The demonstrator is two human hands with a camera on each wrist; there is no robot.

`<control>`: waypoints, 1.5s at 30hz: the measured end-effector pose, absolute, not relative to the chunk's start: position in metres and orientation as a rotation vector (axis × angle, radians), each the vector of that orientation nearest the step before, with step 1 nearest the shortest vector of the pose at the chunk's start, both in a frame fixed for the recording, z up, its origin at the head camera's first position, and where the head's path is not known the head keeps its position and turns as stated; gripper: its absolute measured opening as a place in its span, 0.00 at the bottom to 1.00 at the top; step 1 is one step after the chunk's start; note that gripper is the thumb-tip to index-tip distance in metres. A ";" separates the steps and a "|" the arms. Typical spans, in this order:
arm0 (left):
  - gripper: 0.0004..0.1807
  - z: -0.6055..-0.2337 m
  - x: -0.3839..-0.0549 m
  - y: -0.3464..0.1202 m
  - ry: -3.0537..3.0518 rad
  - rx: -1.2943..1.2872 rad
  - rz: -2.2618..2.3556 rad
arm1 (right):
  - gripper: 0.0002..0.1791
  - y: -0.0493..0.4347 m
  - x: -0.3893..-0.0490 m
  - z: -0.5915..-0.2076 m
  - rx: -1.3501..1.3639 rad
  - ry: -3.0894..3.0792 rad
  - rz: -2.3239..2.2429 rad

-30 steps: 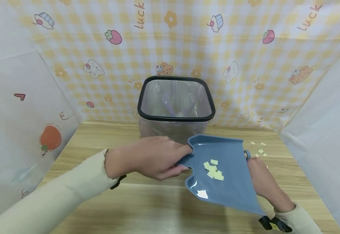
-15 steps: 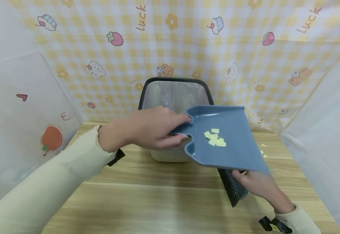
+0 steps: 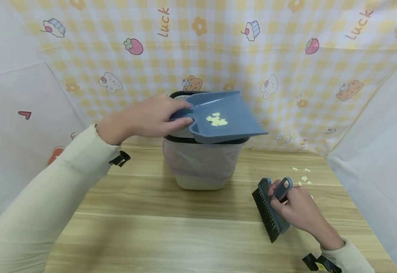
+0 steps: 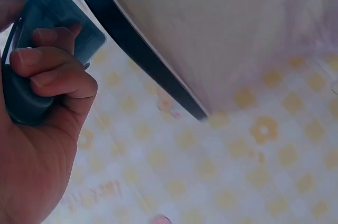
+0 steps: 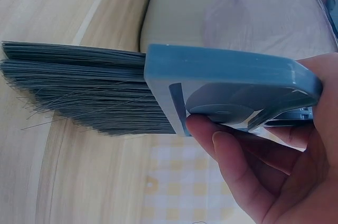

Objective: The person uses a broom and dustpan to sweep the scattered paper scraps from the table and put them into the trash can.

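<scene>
My left hand [image 3: 150, 115] grips the short handle of a blue dustpan [image 3: 232, 119], its fingers curled round it in the left wrist view. Pale yellow paper scraps [image 3: 216, 120] lie in a small heap on the pan. The pan is over the mouth of a trash bin [image 3: 201, 163], covering most of its black rim, with its wide lip pointing right past the bin. Lower right, my right hand [image 3: 300, 208] holds a blue hand brush [image 5: 227, 71] by its handle. The dark bristles [image 5: 79, 86] point down-left in the head view, near the wooden tabletop.
Several more paper scraps [image 3: 304, 178] lie on the wooden table [image 3: 171, 235] at the right, beyond the right hand. A thin purplish bag [image 5: 264, 18] lines the bin and folds over its outside. A yellow checked cloth [image 3: 198, 49] hangs close behind the bin.
My left hand has raised the dustpan and carried it away from me and left, over the bin; the scraps stay on it. My right hand with the brush, earlier partly covered, now shows.
</scene>
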State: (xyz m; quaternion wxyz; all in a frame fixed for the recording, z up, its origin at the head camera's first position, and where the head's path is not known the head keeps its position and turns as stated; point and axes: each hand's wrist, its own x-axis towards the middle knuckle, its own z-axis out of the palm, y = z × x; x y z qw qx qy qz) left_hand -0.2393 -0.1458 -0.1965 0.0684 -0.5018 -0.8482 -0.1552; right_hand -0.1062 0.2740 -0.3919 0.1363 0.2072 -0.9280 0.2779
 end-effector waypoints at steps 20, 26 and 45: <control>0.10 -0.205 -0.273 -0.180 -2.432 -1.415 -0.359 | 0.14 0.274 -0.106 -0.394 0.622 -2.663 0.813; 0.16 -0.208 -0.268 -0.178 -2.244 -1.395 -0.098 | 0.14 0.273 -0.106 -0.393 0.627 -2.669 0.817; 0.18 -0.210 -0.256 -0.164 -1.875 -1.400 0.177 | 0.14 0.273 -0.105 -0.393 0.656 -2.668 0.828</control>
